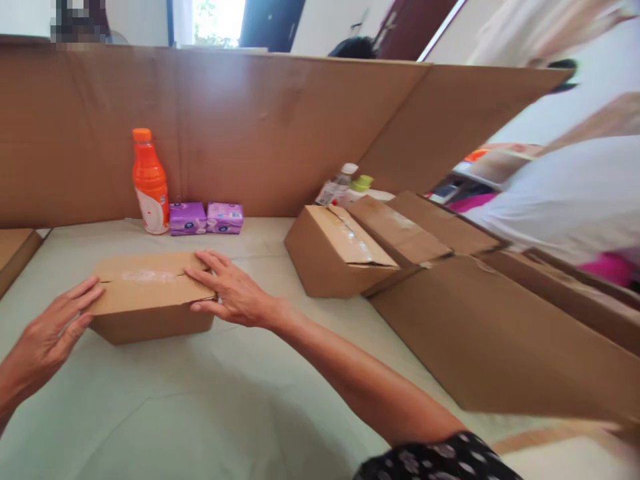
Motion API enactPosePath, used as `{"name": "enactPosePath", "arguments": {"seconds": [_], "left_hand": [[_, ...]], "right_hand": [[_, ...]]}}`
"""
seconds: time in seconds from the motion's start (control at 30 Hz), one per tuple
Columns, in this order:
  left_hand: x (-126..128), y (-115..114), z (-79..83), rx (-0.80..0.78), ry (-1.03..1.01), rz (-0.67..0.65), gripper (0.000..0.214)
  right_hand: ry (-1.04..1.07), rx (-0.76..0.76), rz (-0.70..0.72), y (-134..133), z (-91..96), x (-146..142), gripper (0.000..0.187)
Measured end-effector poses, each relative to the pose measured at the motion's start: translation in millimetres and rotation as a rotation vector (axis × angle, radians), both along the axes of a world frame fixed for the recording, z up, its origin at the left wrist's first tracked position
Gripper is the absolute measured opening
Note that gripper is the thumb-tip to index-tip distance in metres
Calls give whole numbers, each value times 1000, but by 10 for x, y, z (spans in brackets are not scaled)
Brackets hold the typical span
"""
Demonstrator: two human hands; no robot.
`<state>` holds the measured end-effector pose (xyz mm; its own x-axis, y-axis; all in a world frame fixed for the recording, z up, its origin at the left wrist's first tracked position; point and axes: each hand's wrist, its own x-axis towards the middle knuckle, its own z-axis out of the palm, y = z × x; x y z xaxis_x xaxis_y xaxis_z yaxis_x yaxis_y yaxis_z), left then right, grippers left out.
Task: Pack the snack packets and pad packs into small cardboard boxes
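A closed cardboard box [155, 325] with clear tape along its top seam rests on the pale green cloth, left of centre. At its left end my left hand [53, 333] presses fingertips and thumb against the corner. My right hand [233, 290] grips the opposite end, with fingers over the top edge and the thumb at the near side. Behind the box stand an orange bottle [150, 183] and two purple tissue packs [189, 219], apart from both hands.
A second taped box [320, 257] sits to the right, against more cardboard boxes [490, 333]. Behind it are a clear bottle with a white cap [340, 185] and a green-capped container [361, 184]. A tall cardboard panel [280, 127] spans the back. Another person's white clothing [575, 187] shows at right.
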<state>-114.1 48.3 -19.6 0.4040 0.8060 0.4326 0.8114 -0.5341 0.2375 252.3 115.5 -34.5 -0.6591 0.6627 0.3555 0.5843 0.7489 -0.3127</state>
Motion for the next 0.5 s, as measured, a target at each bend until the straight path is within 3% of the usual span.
{"name": "enactPosePath", "arguments": {"seconds": [0.1, 0.2, 0.37, 0.5], "left_hand": [[115, 55, 0, 23, 13, -27, 45], [495, 52, -52, 87, 35, -164, 48], [1636, -62, -149, 148, -64, -478, 47], [2721, 13, -208, 78, -169, -734, 37]], "right_hand": [[-15, 79, -60, -170, 25, 121, 70], [15, 114, -124, -519, -11, 554, 67], [95, 202, -390, -1611, -204, 1507, 62], [71, 300, -720, -2493, -349, 1999, 61]]}}
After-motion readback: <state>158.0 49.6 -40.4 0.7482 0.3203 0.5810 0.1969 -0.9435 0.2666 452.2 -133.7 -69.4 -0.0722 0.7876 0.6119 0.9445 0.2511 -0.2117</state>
